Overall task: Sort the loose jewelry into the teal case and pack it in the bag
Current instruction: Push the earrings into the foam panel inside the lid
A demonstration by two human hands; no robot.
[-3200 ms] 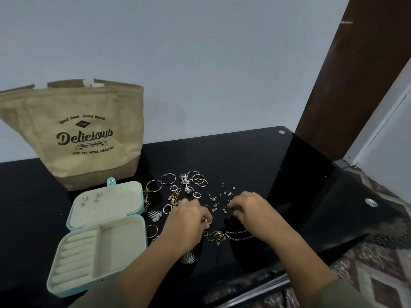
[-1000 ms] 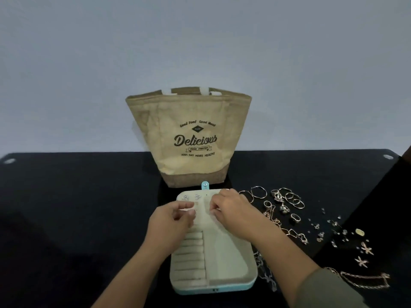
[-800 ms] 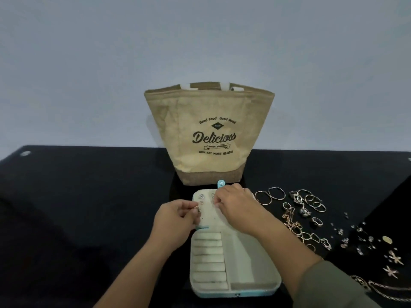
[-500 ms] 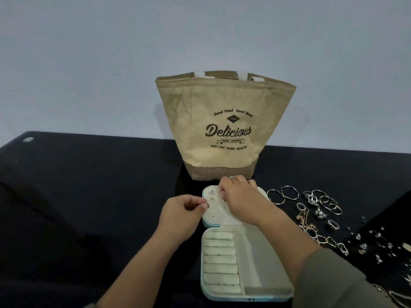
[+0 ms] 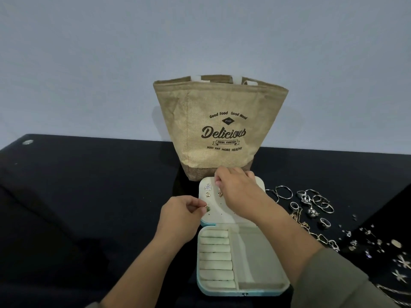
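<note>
Small gold stud earring (image 5: 208,208), frame centre: light, tiny, slippery. Pinched between left hand (image 5: 178,215) fingertips. Stiff lid of open teal jewelry case (image 5: 258,258) gripped at top edge by right hand (image 5: 238,192).

Black glossy desk (image 5: 89,196): burlap bag (image 5: 220,130) at centre, open teal case (image 5: 240,287) below it, loose jewelry (image 5: 311,205) scattered at right of frame.

Plain pale grey-blue wall (image 5: 200,36) behind; glossy black table (image 5: 77,196), round metal fitting (image 5: 27,142) at far-left corner.
</note>
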